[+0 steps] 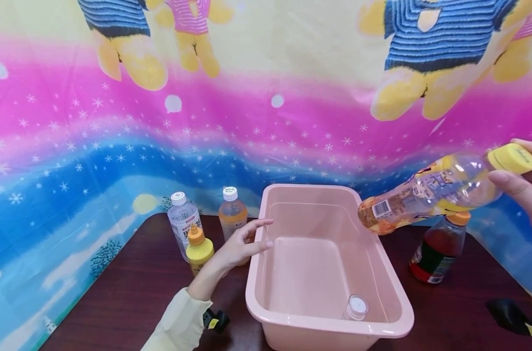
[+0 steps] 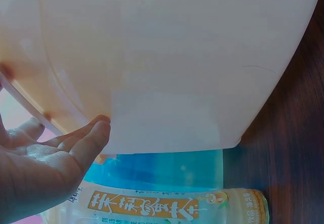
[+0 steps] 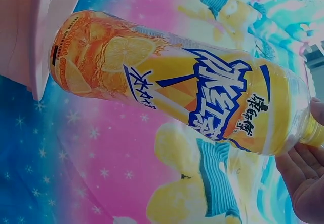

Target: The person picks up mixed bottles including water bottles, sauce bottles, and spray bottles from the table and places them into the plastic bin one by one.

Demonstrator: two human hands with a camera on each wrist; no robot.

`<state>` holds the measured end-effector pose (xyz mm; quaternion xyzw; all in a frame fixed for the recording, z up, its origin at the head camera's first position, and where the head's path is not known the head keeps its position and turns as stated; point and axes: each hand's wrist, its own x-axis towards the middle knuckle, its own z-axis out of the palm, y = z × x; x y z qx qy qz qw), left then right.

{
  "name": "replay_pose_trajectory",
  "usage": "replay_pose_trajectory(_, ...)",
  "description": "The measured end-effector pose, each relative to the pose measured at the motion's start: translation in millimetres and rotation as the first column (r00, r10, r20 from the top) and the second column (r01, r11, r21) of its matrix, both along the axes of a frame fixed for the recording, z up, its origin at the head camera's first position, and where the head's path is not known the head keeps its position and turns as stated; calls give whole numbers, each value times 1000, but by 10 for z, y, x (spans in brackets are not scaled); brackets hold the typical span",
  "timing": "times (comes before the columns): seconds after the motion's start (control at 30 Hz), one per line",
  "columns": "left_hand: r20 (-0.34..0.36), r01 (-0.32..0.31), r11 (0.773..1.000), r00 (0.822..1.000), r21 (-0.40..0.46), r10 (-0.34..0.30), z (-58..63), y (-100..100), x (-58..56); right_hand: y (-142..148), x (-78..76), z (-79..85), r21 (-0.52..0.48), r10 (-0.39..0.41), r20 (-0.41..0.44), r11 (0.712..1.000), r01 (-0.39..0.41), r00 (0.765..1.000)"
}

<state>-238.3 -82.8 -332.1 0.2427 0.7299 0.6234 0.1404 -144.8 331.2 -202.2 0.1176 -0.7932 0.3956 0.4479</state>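
My right hand (image 1: 526, 180) grips an iced tea bottle (image 1: 432, 192) by its yellow cap and neck. The bottle is tilted, its base over the right rim of a pink plastic basin (image 1: 329, 327). In the right wrist view the yellow and orange label of the bottle (image 3: 202, 92) faces the camera. My left hand (image 1: 244, 243) rests on the basin's left rim, thumb and forefinger extended over it. In the left wrist view the fingers (image 2: 91, 138) lie along the outer wall. Inside the basin, near its front right corner, stands a clear bottle with a white cap (image 1: 357, 307).
Left of the basin stand a white-capped clear bottle (image 1: 180, 219), a yellow squeeze bottle (image 1: 199, 248) and a bottle of orange drink (image 1: 232, 212). A dark red drink bottle with an orange cap (image 1: 439, 248) stands to the right. A patterned curtain (image 1: 248, 122) hangs behind the table (image 1: 117, 297).
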Motion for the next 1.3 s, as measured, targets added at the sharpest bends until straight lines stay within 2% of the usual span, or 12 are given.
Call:
replay_pose_trajectory(0.13,-2,1,1000,1000,0,-1,-5,-4,3,-37,-11,-6,-91,77,-27,993,-79,997)
replay_pose_trajectory(0.27,-3,0,1000,1000,0,0,-3,-3,4,-75,-29,-15,-219,233,-104,943,-251,967)
replay_pose_trajectory(0.33,-3,2,1000,1000,1,-2,1,-1,3,-103,-27,-16,-250,274,-129,921,-298,953)
replay_pose_trajectory(0.57,-1,16,1000,1000,20,-16,-5,7,-11,-218,13,-34,-228,288,-100,925,-304,952)
replay_pose_trajectory(0.6,1,19,1000,1000,23,-19,-7,7,-12,-231,13,-37,-247,321,-109,908,-339,941)
replay_pose_trajectory(0.67,2,22,999,1000,26,-22,-12,7,-14,-266,22,-42,-263,335,-104,899,-351,936)
replay_pose_trajectory(0.73,-3,22,999,1000,23,-22,-20,6,-16,-294,23,-46,-306,396,-136,855,-419,908)
replay_pose_trajectory(0.8,-6,18,1000,1000,16,-18,-26,4,-20,-327,32,-49,-326,418,-145,836,-442,897)
replay_pose_trajectory(0.93,-10,23,1000,1000,18,-23,-31,4,-24,-386,66,-48,-325,412,-118,844,-427,904)
replay_pose_trajectory(1.1,-15,33,999,999,31,-32,-35,5,-28,-443,101,-48,-323,374,-69,869,-375,925)
replay_pose_trajectory(1.23,-19,32,999,999,31,-31,-35,9,-23,-478,115,-57,-296,309,-12,907,-299,951)
replay_pose_trajectory(1.3,-19,27,999,999,30,-26,-29,11,-18,-495,118,-63,-237,232,38,947,-217,972)
